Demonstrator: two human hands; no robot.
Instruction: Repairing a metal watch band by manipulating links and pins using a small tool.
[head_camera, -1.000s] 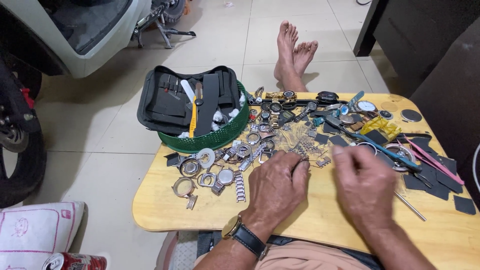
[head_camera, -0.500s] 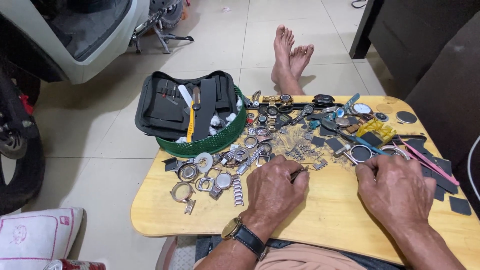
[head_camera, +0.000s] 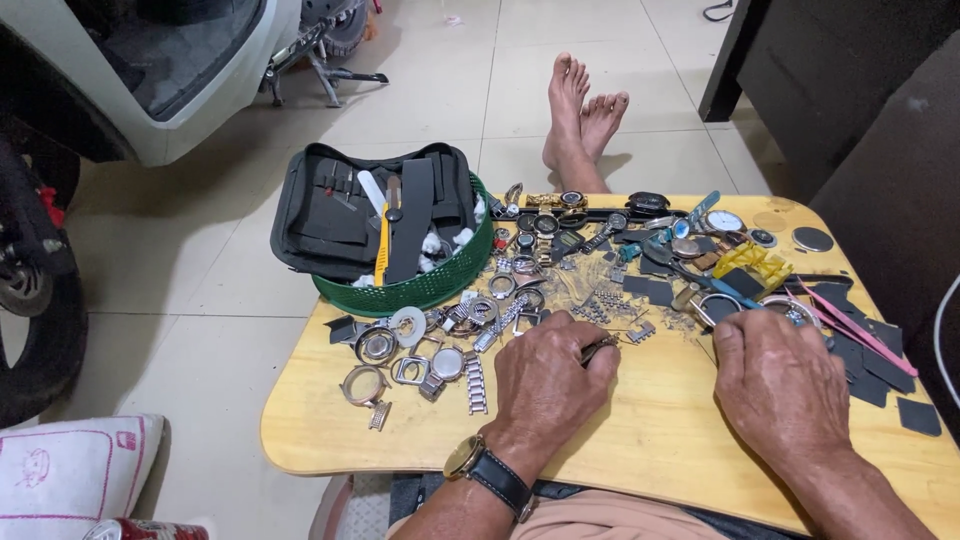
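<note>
On the wooden tabletop (head_camera: 640, 440), the left hand (head_camera: 548, 375) lies curled, its fingertips pinched shut on a small dark metal watch part (head_camera: 598, 349) that pokes out to the right toward the loose band links (head_camera: 612, 305). The right hand (head_camera: 778, 385) rests palm down to the right, its fingers bent beside a round watch case (head_camera: 790, 305); whether it grips anything cannot be told.

Left hand (head_camera: 552, 375) fingers curled — right hand (head_camera: 778, 385) palm down, flat
</note>
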